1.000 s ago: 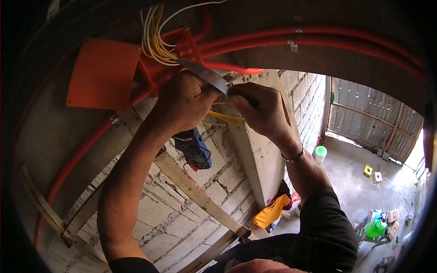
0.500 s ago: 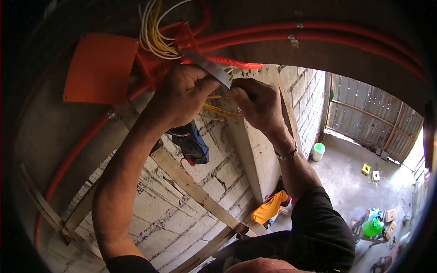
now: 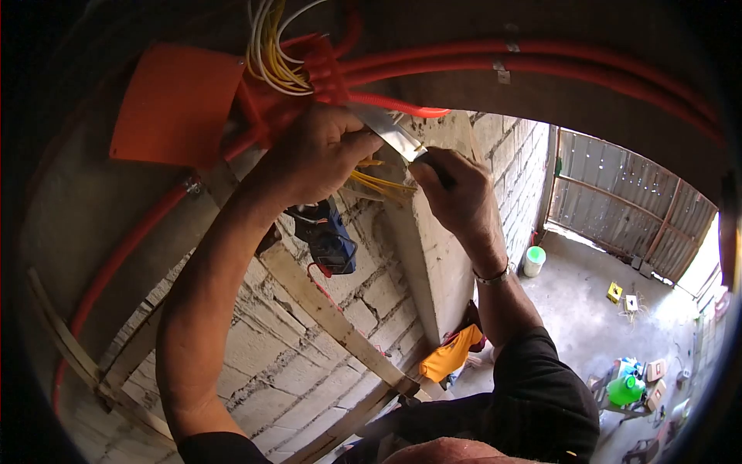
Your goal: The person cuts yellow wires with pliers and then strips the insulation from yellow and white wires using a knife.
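My right hand [image 3: 460, 189] is wrapped round the dark handle of a knife [image 3: 396, 138], whose wide metal blade points up and left. Close to the blade, my left hand [image 3: 321, 155] is closed in a pinch on yellow wires, whose ends [image 3: 379, 182] stick out below its fingers. Above it, a red junction box [image 3: 328, 73] on the ceiling holds a bundle of white and yellow wires [image 3: 270, 50]. The box's orange cover [image 3: 176, 104] hangs to the left.
Red conduits [image 3: 556, 62] run along the ceiling. Below are a block wall [image 3: 270, 387], a wooden brace [image 3: 332, 313], a blue and black device [image 3: 331, 243] and an orange cloth [image 3: 450, 354]. A bucket [image 3: 534, 261] and a green container [image 3: 626, 389] are on the lower right.
My right hand and the knife have moved a little to the right and down. My left hand has shifted slightly right. The view has shifted slightly.
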A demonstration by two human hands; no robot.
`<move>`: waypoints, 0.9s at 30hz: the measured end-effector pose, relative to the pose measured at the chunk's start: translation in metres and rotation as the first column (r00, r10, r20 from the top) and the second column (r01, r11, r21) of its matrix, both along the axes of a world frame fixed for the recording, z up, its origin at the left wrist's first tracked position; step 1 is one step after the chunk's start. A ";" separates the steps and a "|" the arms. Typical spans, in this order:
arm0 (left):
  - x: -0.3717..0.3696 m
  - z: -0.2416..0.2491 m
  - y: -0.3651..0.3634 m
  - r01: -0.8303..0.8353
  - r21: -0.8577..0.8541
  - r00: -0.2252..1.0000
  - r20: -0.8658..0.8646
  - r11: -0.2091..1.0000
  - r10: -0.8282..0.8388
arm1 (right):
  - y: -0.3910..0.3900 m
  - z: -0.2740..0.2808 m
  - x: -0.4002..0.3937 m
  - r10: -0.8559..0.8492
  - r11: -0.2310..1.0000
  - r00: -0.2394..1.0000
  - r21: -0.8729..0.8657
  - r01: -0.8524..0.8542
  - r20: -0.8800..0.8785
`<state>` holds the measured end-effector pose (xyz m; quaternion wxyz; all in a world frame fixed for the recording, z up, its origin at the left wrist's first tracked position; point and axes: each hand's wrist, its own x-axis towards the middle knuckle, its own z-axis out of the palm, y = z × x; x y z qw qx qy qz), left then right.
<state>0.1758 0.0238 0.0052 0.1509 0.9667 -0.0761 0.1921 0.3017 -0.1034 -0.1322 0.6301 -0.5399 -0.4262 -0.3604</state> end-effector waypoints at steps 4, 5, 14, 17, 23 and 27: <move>0.002 -0.008 -0.001 0.145 -0.141 0.987 0.086 0.979 -0.134 | -0.003 0.020 -0.003 0.013 1.000 0.995 -0.015 -0.011 0.101; 0.002 -0.006 0.003 0.127 -0.160 0.991 0.070 0.979 -0.117 | -0.003 0.023 -0.002 0.011 0.999 0.995 -0.033 -0.008 0.102; 0.005 -0.004 0.004 0.155 -0.131 0.988 0.036 0.979 -0.151 | -0.004 -0.010 0.003 -0.085 0.995 0.996 0.047 0.086 -0.023; 0.003 0.001 0.001 0.131 -0.084 0.991 -0.011 0.988 -0.132 | -0.003 -0.010 0.003 -0.100 0.993 0.995 0.062 0.099 0.008; 0.007 -0.011 0.002 0.230 -0.193 0.973 0.029 0.954 -0.229 | -0.001 0.017 0.002 -0.050 0.999 0.984 0.028 0.046 0.170; -0.004 0.003 0.010 0.104 -0.054 0.990 -0.085 0.993 -0.109 | -0.005 -0.016 0.041 -0.087 0.978 0.990 0.181 0.105 -0.108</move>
